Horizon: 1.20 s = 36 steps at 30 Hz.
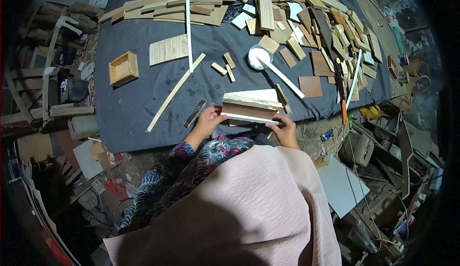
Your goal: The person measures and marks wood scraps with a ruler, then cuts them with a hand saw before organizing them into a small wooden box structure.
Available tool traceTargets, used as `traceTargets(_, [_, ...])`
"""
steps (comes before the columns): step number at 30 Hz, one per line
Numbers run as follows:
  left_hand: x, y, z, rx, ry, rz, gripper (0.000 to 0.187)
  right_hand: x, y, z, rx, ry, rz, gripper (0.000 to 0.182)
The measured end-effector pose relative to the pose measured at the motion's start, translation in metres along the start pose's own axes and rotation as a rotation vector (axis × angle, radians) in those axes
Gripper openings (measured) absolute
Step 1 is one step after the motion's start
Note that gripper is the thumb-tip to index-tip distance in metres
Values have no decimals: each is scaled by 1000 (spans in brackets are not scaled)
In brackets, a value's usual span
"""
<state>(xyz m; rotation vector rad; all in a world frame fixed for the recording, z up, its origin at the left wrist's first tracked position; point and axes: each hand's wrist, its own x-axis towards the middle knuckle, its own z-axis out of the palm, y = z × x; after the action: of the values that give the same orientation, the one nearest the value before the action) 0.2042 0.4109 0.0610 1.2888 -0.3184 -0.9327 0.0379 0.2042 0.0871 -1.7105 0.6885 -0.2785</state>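
Between my two hands, at the near edge of the cloth-covered table, is a wooden piece [251,109] made of pale and brown boards. My left hand [209,121] grips its left end, fingers and thumb closed on it. The right end is held by my right hand [285,129]. A dark strip [195,113] lies beside my left hand, and a narrow wood strip [282,98] lies just beyond the piece's right end. Farther back stands a round tub of white material [258,55] with a long white stick [285,78] resting in it.
The dark cloth [129,127] carries a small wooden box [123,68], a slatted panel [168,50], a long white strip [188,31] and short blocks [219,68]. Many offcuts are heaped at the back right. An orange-handled saw [344,112] hangs over the right front edge.
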Motion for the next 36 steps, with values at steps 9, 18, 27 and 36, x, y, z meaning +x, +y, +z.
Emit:
traceTargets(9, [-2,2,-1,-51,37,45,26,0,-13,4,78,5,-20,23])
traceTargets(18, [-7,12,3,-84,50,133,27,-4,-34,0,192,30,-7,21])
traceTargets(27, [-9,37,11,271,31,286,21,-3,-29,-7,206,22,9,19])
traceTargets(36, [-12,25,11,-83,76,142,23,-5,-32,3,575,40,53,18])
